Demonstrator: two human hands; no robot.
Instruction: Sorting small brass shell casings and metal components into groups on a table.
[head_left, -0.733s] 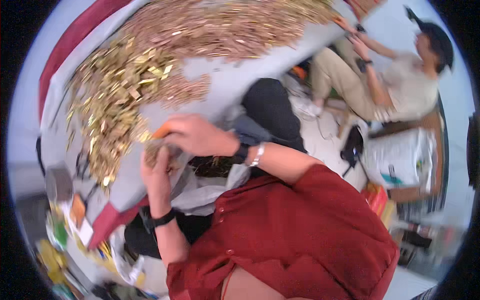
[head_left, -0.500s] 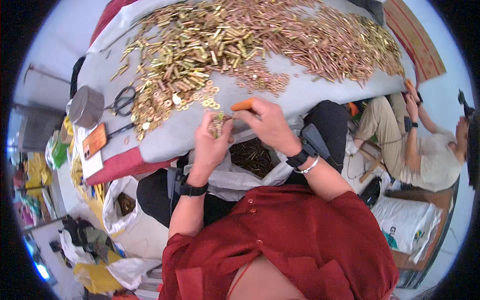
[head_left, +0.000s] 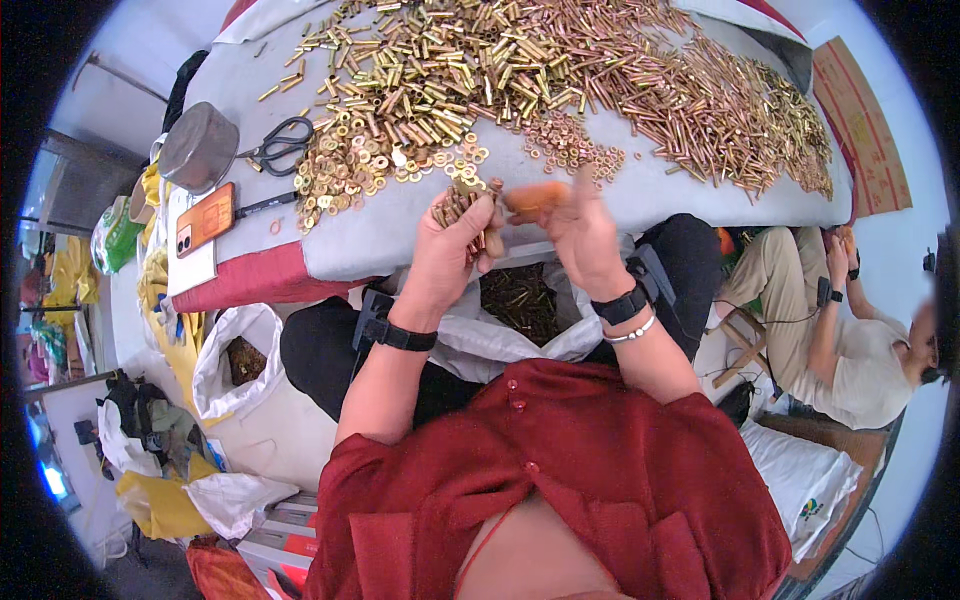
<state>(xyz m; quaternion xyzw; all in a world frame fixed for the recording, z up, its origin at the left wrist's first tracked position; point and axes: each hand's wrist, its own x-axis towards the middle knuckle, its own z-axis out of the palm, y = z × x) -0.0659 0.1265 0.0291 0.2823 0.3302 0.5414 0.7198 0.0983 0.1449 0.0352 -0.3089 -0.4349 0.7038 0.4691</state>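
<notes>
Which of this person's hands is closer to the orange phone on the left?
Left. The left hand, holding small metal tubes, is to the right of the orange phone; the right hand is farther right, beyond the left.

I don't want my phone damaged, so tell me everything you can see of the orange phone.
The phone is a slim, rounded-corner slab lying back up, its orange back looking smooth, with dark camera spots near its lower-left end. It slants from lower left to upper right at the table's left end, partly over a flat white thing. A black strip reaches its right edge; whether they touch is unclear. No hand is on it. Its screen is hidden.
</notes>
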